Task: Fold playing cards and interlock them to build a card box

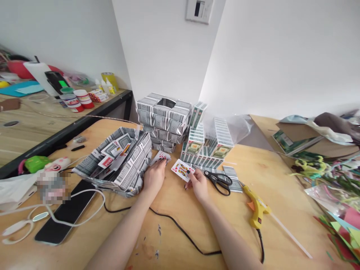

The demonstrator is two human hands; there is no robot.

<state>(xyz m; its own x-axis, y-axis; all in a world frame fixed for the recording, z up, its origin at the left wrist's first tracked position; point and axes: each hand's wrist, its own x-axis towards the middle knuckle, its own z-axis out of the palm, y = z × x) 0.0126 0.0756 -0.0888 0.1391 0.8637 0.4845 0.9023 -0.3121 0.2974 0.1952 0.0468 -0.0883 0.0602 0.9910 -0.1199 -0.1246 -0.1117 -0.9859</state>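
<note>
In my right hand (199, 183), a king of hearts playing card (181, 169) is pinched between thumb and fingers, face up just over the table. My left hand (156, 175) is closed at the near edge of a few playing cards (161, 156) beside the basket; its thumb is hidden. The basket (136, 165), made of folded grey-backed cards, holds loose cards and card boxes. Black-handled scissors (221, 182) lie right of my right hand, partly over grey-backed cards (233, 176).
Behind stands a lidded box of folded cards (165, 120), beside stacked card packs (206, 146). A yellow glue gun (256, 206) lies at right, its black cord (182, 228) crossing the table under my forearms. At left are a phone (67, 213) and white cable (102, 210).
</note>
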